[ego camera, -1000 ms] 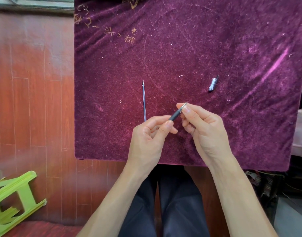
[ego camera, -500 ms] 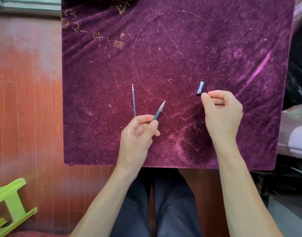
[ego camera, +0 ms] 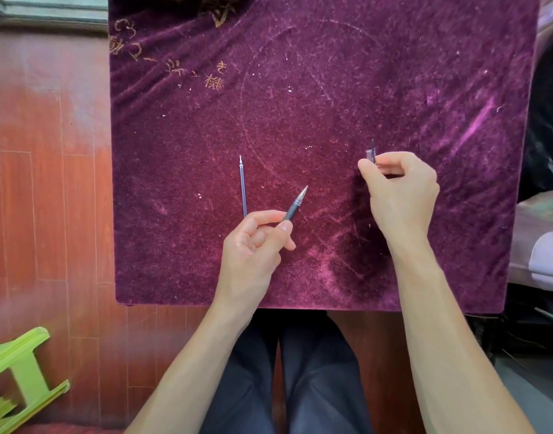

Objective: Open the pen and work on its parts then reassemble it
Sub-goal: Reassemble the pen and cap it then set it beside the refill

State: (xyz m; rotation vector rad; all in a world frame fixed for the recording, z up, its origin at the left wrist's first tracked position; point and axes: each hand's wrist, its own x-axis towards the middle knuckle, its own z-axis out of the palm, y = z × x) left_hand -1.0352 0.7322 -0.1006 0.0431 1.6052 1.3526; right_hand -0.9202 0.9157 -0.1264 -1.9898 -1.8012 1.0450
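- At the bottom of the frame the person's dark trousers [ego camera: 300, 371] were seen between the two bare forearms, and a green stool [ego camera: 21, 377] lay on the wooden floor [ego camera: 50, 214] in the lower left.
- The left hand [ego camera: 253, 245] was near the centre of the frame; its thumb and index finger pinched the pen barrel [ego camera: 295, 204], whose metal tip pointed to the upper right above the cloth.
- The right hand [ego camera: 400, 195], in the right half, had its fingers curled and pressed on the pen cap [ego camera: 371, 153], which stuck up from the fingertips.
- The thin refill [ego camera: 243, 186] lay on the purple velvet cloth [ego camera: 300, 89], just left of the left hand, its tip pointing up the frame.
- In the upper left of the cloth there were gold embroidered characters [ego camera: 212, 79].
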